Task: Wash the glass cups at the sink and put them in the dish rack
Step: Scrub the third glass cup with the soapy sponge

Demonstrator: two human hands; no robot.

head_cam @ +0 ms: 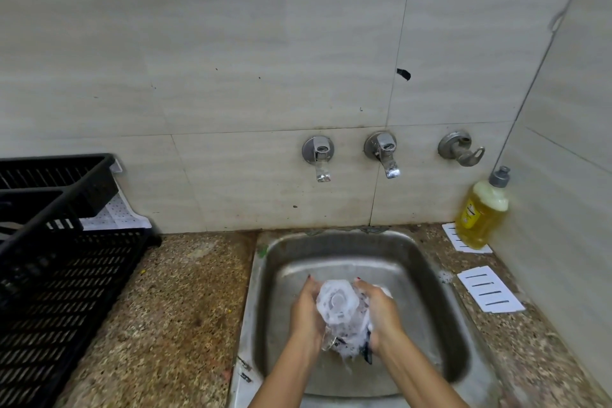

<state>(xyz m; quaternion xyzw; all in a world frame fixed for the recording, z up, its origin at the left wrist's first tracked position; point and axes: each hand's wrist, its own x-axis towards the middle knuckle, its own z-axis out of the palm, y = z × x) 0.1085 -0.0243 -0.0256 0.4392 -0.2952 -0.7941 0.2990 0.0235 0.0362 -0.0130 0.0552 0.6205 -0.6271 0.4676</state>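
A glass cup (337,311) covered in white foam is held over the steel sink (281,275), its base turned toward me. My left hand (306,311) grips its left side. My right hand (381,315) wraps the right side and seems to hold a sudsy scrubber against the glass, though foam hides it. The black slatted dish rack (56,275) stands on the counter at the far left.
Two taps (321,159) (385,156) and a third valve (462,149) stick out of the tiled wall above the sink. A yellow dish soap bottle (483,212) stands in the right corner. White striped cards (490,290) lie on the speckled counter (172,308).
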